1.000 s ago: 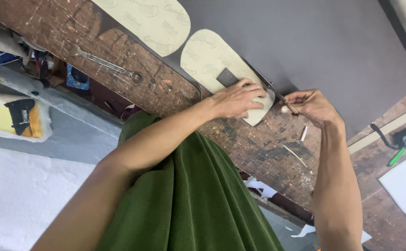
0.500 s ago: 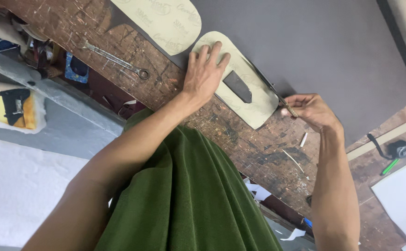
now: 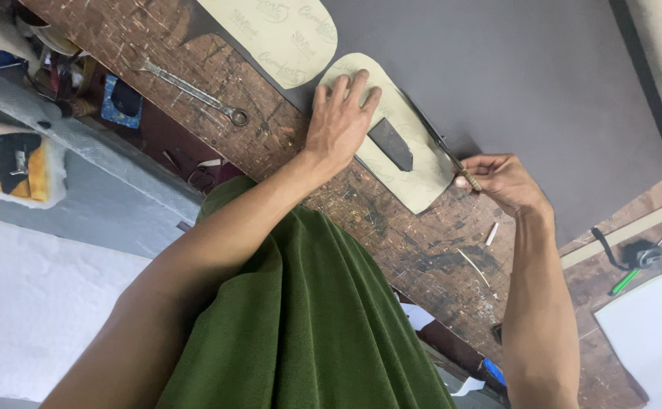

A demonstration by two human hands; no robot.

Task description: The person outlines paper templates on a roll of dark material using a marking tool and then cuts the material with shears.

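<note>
My left hand (image 3: 340,121) lies flat with spread fingers on a pale insole-shaped template (image 3: 414,178) that rests on a dark grey sheet (image 3: 512,76). A small dark patch (image 3: 391,144) sits in the middle of the template. My right hand (image 3: 501,182) grips a thin knife (image 3: 440,144) whose blade runs along the template's right edge against the sheet. A second pale insole template (image 3: 278,34) lies further up on the sheet, untouched.
The scarred wooden bench (image 3: 422,250) carries a metal wrench (image 3: 194,92) at the upper left, a small white stick (image 3: 491,233), and a green pen (image 3: 624,282) beside a black object at the right. A white sheet (image 3: 649,333) lies at the lower right.
My left hand slid from the template's lower end up to its upper end and flattened there. The right hand stays at the template's right edge with the knife.
</note>
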